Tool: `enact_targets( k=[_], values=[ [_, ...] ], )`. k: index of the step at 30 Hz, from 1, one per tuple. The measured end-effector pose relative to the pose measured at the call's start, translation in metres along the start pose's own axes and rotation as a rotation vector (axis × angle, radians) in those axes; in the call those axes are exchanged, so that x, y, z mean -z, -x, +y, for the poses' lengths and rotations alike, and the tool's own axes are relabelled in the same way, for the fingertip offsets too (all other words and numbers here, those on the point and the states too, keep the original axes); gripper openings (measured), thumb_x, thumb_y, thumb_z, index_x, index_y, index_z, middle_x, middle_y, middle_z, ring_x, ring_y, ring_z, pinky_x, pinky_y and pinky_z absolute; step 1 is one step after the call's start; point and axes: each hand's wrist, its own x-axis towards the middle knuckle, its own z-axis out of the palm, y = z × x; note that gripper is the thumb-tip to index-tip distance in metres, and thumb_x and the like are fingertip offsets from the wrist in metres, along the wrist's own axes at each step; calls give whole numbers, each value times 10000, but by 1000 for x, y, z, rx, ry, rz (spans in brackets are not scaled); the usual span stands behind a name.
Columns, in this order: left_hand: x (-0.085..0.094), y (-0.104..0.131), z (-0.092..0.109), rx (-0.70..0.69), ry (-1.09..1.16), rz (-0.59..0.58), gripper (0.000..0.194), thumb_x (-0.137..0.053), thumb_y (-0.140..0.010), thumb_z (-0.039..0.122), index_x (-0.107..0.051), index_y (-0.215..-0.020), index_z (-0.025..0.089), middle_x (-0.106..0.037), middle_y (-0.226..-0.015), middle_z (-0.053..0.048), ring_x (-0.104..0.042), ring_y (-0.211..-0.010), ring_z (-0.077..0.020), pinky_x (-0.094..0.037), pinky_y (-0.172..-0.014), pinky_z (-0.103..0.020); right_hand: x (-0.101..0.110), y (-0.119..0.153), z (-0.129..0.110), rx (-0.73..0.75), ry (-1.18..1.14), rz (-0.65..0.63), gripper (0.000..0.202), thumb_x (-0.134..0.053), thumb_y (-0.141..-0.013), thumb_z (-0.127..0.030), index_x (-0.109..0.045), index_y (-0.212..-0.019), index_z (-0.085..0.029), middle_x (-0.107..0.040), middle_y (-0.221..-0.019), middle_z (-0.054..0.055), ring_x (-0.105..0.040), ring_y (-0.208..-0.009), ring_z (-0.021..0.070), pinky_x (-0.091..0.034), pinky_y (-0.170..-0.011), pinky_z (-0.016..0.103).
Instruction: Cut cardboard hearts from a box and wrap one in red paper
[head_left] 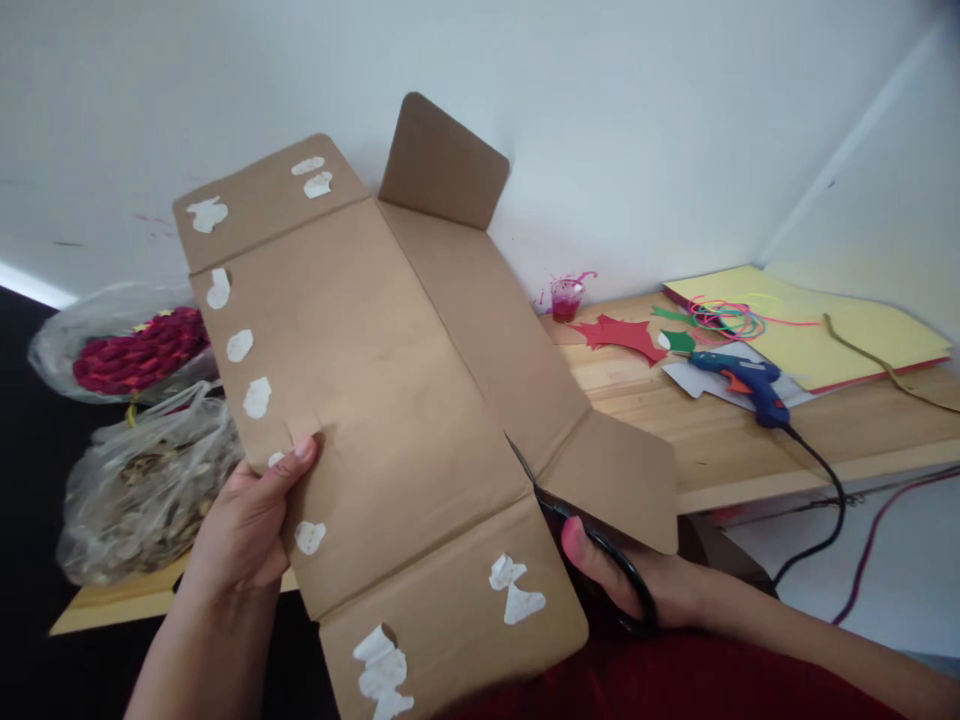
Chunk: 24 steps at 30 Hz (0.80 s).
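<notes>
A brown cardboard box [360,350], opened out nearly flat with several flaps, fills the middle of the view, tilted. White torn paper patches lie along its left edge and on its end flaps. My left hand [259,515] grips the left edge, thumb on the upper face and fingers hidden behind. In my right hand [637,580] is a pair of black-handled scissors [592,545], my thumb at the handle. One blade shows over the cardboard along the fold near the lower right corner; the other blade is hidden.
On the wooden table [697,450] at right lie a blue glue gun [742,380] with a black cord, red paper cutouts [619,335], coloured strings [727,318], yellow sheets [840,320] and a cup of red liquid [566,298]. Plastic bags [150,490] sit at left; a wall stands behind.
</notes>
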Motion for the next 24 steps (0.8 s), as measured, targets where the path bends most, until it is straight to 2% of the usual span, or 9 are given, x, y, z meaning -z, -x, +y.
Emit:
enact_targets(
  k=[3, 6, 9, 12, 15, 18, 21, 23, 24],
  values=[
    [-1, -1, -2, -3, 0, -10, 543, -1008, -342, 154, -737, -813, 139, -752, -655, -3, -690, -512, -163, -568, -467, -177, 2, 7, 4, -86, -18, -53, 560, -346, -1040, -619, -742, -1033, -224, -751, -1130, 109, -669, -1157, 282, -472, -1130, 416],
    [0, -3, -3, -4, 11, -10, 537, -1011, -349, 154, -733, -809, 141, -760, -674, 0, -695, -521, -156, -564, -466, -164, 5, 10, 0, -72, -23, -86, 539, -406, -1025, -623, -715, -1212, -224, -706, -1294, 122, -582, -1321, 306, -384, -1198, 487],
    [1, -5, -5, -2, 29, -12, 506, -1007, -351, 141, -717, -766, 143, -733, -624, 25, -657, -463, -130, -554, -444, -159, 8, 8, -12, -47, -78, -103, 702, -389, -997, -706, -563, -1460, -208, -614, -1439, 159, -482, -1438, 315, -277, -1246, 532],
    [3, -5, -7, 7, 25, -14, 483, -997, -362, 127, -706, -747, 145, -718, -598, 32, -639, -441, -129, -555, -438, -173, 9, 6, -23, 9, -156, -111, 795, -338, -971, -775, -534, -1496, -211, -607, -1447, 161, -448, -1470, 305, -243, -1262, 505],
    [3, -5, -8, 24, 12, -17, 456, -982, -392, 118, -709, -756, 143, -726, -613, 21, -644, -455, -135, -551, -441, -180, 8, 5, -24, 43, -147, -90, 794, -330, -961, -793, -585, -1442, -215, -649, -1384, 157, -491, -1434, 313, -258, -1259, 502],
    [3, -7, -10, 28, 16, -18, 401, -957, -440, 97, -708, -751, 146, -722, -615, 24, -647, -471, -125, -547, -458, -167, 5, 2, -21, 35, -79, -12, 811, -296, -942, -828, -636, -1341, -209, -694, -1279, 155, -558, -1349, 323, -322, -1230, 512],
    [3, -9, -11, 39, -16, -41, 353, -943, -476, 115, -715, -742, 159, -714, -609, 21, -640, -460, -127, -542, -444, -170, 2, -5, -23, -28, 38, 69, 748, -267, -940, -835, -706, -1031, -236, -743, -1029, 124, -676, -1074, 312, -480, -1100, 496],
    [3, -9, -11, 36, -46, -58, 352, -937, -484, 133, -735, -770, 172, -727, -632, 10, -648, -466, -144, -555, -438, -192, 2, -11, -28, -68, 70, 102, 681, -276, -963, -801, -659, -841, -251, -730, -886, 97, -689, -922, 287, -538, -1012, 469],
    [3, -8, -11, 29, -58, -63, 355, -932, -488, 137, -743, -785, 178, -735, -644, 6, -652, -469, -151, -561, -439, -202, 2, -13, -31, -72, 57, 122, 663, -279, -972, -787, -633, -806, -252, -726, -876, 92, -688, -915, 283, -538, -1010, 465]
  ],
)
